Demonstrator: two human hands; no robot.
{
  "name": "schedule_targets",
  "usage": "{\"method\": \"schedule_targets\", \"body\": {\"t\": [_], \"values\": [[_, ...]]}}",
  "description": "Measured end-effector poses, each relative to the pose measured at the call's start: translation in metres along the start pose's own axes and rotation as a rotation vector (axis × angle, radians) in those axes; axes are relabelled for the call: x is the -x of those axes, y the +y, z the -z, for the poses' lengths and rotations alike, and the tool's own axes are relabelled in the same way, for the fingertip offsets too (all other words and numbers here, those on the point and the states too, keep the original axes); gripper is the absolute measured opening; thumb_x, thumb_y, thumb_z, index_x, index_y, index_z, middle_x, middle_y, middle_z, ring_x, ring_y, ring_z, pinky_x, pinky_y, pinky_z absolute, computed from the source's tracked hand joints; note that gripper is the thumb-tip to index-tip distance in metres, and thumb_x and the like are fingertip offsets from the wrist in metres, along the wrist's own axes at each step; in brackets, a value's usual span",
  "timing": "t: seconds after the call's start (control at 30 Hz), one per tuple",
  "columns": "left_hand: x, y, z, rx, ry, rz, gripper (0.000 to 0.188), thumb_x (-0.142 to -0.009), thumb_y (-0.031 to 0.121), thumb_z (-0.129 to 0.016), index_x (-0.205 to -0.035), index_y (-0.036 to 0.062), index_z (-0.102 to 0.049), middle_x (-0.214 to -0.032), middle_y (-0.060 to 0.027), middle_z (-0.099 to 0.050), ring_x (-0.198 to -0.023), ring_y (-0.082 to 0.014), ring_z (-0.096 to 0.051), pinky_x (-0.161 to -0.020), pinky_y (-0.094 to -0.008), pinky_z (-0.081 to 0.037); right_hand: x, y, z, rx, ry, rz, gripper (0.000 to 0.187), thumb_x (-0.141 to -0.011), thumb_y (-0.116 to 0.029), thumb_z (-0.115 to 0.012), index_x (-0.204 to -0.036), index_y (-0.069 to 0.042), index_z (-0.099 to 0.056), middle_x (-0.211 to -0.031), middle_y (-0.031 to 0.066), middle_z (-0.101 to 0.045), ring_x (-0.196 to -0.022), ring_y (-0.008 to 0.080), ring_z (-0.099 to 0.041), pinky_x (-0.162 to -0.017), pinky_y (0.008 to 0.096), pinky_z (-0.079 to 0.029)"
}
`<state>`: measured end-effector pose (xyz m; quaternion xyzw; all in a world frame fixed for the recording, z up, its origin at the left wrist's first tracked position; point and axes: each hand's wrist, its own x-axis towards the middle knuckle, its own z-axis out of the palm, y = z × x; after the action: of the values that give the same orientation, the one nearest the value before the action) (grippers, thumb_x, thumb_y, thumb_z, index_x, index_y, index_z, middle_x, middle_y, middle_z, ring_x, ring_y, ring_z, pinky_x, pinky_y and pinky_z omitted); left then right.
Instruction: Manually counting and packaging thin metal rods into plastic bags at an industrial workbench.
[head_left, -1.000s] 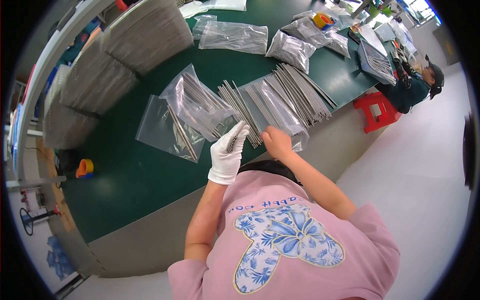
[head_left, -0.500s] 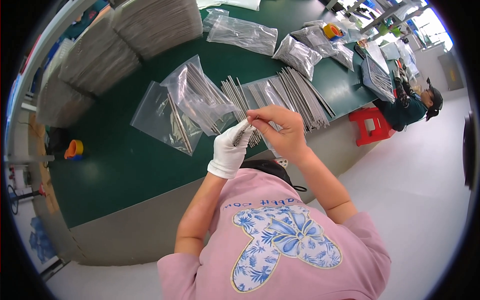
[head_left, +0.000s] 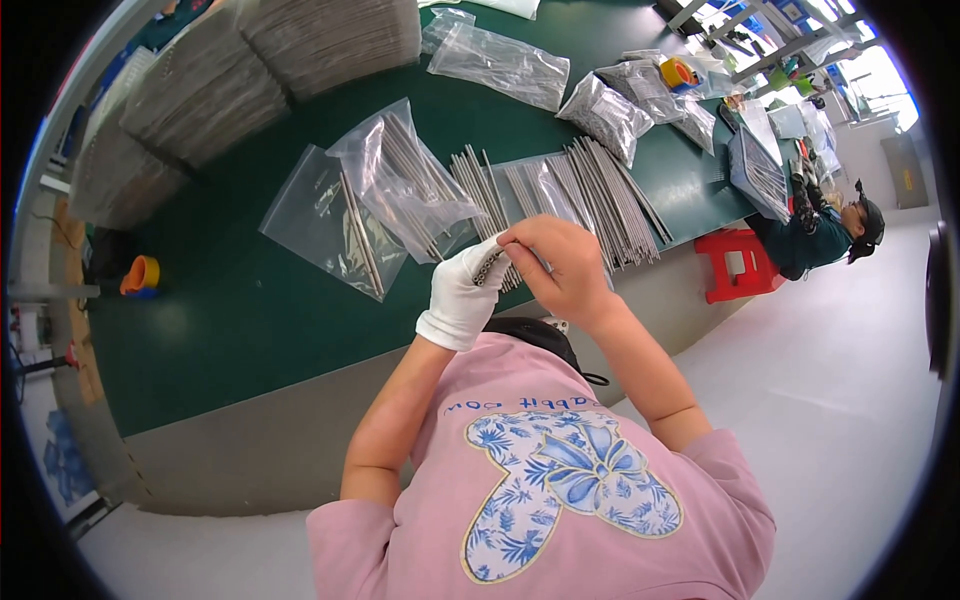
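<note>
My left hand [head_left: 459,300], in a white glove, is closed round a bundle of thin metal tubes [head_left: 487,268] whose round ends face up. Against the glove's fingertips rests my bare right hand [head_left: 566,272], its thumb and fingers pinched by the tube ends; what they pinch is hidden. Just beyond my hands, long metal rods [head_left: 612,205] lie side by side on the green table [head_left: 250,340]. To their left is a smaller row of rods [head_left: 480,190]. A clear plastic bag [head_left: 405,175] with rods inside overlaps a flatter clear bag [head_left: 312,215] bearing a few rods.
Stacked grey sheets [head_left: 330,45] rise at the far left. Filled silvery bags [head_left: 606,118] and a yellow tape roll [head_left: 677,73] sit toward the far right. An orange tape roll [head_left: 141,275] lies left. A co-worker [head_left: 825,238] is beside a red stool [head_left: 735,265] and a tray [head_left: 757,172].
My right fingers have come down closer over the tube ends at the glove. The left hand keeps its hold on the bundle. The whole view has shifted slightly.
</note>
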<state>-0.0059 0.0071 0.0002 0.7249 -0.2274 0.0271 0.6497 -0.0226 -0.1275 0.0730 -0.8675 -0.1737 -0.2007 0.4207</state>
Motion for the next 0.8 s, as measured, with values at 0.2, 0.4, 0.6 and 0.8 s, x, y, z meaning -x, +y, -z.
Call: {"method": "schedule_targets", "body": {"t": [0.2, 0.4, 0.6, 0.8], "values": [[0.001, -0.003, 0.001, -0.078, -0.038, 0.023, 0.025, -0.08, 0.009, -0.062, -0.105, 0.0066, -0.061, -0.082, -0.0132, -0.063, -0.07, -0.0268, -0.062, -0.061, -0.0302, -0.048, -0.008, 0.0, -0.001, 0.13, -0.012, 0.173, 0.007, -0.071, -0.003, -0.062, -0.076, -0.005, -0.059, -0.067, 0.0068, -0.058, -0.055, 0.0253, -0.054, -0.048, 0.0322, -0.04], [0.002, 0.0, -0.002, -0.041, -0.033, -0.015, 0.027, -0.08, 0.006, -0.062, -0.107, 0.0076, -0.06, -0.081, -0.0122, -0.063, -0.067, -0.0251, -0.062, -0.06, -0.029, -0.048, -0.004, 0.003, 0.001, 0.091, -0.023, 0.164, 0.007, -0.07, -0.002, -0.063, -0.076, -0.005, -0.059, -0.065, 0.0069, -0.058, -0.053, 0.0254, -0.054, -0.047, 0.0324, -0.041], [0.001, 0.007, 0.001, -0.031, -0.097, 0.064, 0.028, -0.081, 0.005, -0.061, -0.108, 0.0072, -0.06, -0.082, -0.0104, -0.063, -0.064, -0.0192, -0.06, -0.06, -0.026, -0.048, -0.001, 0.003, 0.003, 0.089, -0.015, 0.127, 0.007, -0.071, -0.002, -0.063, -0.077, -0.004, -0.06, -0.066, 0.0077, -0.059, -0.054, 0.0252, -0.055, -0.047, 0.0315, -0.041], [-0.001, 0.006, 0.001, 0.028, -0.073, 0.037, 0.026, -0.081, 0.006, -0.06, -0.107, 0.0076, -0.061, -0.081, -0.0107, -0.063, -0.065, -0.0201, -0.06, -0.06, -0.0261, -0.048, -0.006, -0.008, 0.007, 0.098, 0.048, 0.154, 0.007, -0.071, -0.002, -0.063, -0.077, -0.005, -0.061, -0.067, 0.0073, -0.06, -0.054, 0.024, -0.055, -0.047, 0.0303, -0.042]]}}
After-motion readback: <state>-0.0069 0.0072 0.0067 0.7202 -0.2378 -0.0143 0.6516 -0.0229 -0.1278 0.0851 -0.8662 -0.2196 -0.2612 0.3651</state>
